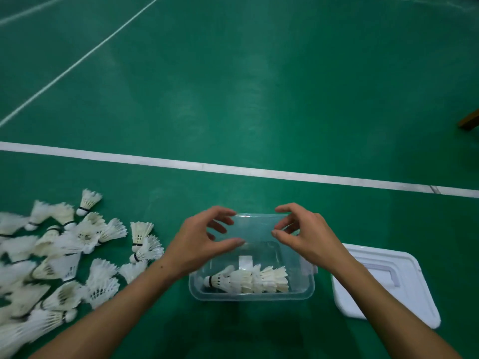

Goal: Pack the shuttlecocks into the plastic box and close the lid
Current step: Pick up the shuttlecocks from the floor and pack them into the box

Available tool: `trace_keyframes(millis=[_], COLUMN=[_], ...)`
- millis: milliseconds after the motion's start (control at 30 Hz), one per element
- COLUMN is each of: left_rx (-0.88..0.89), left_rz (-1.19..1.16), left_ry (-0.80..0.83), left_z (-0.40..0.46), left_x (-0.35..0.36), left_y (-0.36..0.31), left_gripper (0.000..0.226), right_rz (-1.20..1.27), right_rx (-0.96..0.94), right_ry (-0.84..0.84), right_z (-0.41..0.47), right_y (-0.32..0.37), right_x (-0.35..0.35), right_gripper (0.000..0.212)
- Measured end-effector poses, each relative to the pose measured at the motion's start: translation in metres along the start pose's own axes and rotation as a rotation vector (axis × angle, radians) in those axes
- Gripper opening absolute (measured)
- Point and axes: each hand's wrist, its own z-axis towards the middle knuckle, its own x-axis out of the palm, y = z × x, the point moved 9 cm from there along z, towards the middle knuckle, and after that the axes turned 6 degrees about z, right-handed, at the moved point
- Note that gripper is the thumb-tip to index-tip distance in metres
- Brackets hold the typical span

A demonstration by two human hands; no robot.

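A clear plastic box (252,297) stands open on the green floor. Inside it lies a row of white feather shuttlecocks (248,281), nested one into another along the near wall. My left hand (202,244) and my right hand (309,237) hover over the far half of the box, facing each other. Their fingers are loosely curved and hold nothing. The white lid (404,288) lies flat on the floor to the right of the box. A pile of several loose shuttlecocks (64,255) covers the floor at the left.
A broad white court line (233,168) crosses the floor beyond the box. A thinner line (77,60) runs diagonally at the far left. A brown wooden piece (470,120) shows at the right edge.
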Motion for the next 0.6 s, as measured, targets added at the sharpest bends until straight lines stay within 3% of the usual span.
trace_keyframes(millis=[133, 267, 433, 600], left_rx=[-0.122, -0.270, -0.414, -0.373], left_rz=[-0.006, 0.085, 0.236, 0.350], left_ry=[-0.170, -0.232, -0.163, -0.021], left_z=[-0.036, -0.083, -0.125, -0.124], left_x=[-0.081, -0.135, -0.145, -0.114], left_y=[0.048, 0.118, 0.202, 0.227], left_gripper=[0.053, 0.043, 0.044, 0.059], right_rz=[-0.006, -0.030, -0.058, -0.123], right_rx=[-0.108, -0.252, -0.357, -0.268], right_ry=[0.089, 0.157, 0.254, 0.412], right_z=[0.019, 0.043, 0.074, 0.103], right_y=[0.049, 0.107, 0.168, 0.188], right_x=[0.044, 0.095, 0.172, 0.253], right_gripper=[0.047, 0.038, 0.020, 0.035])
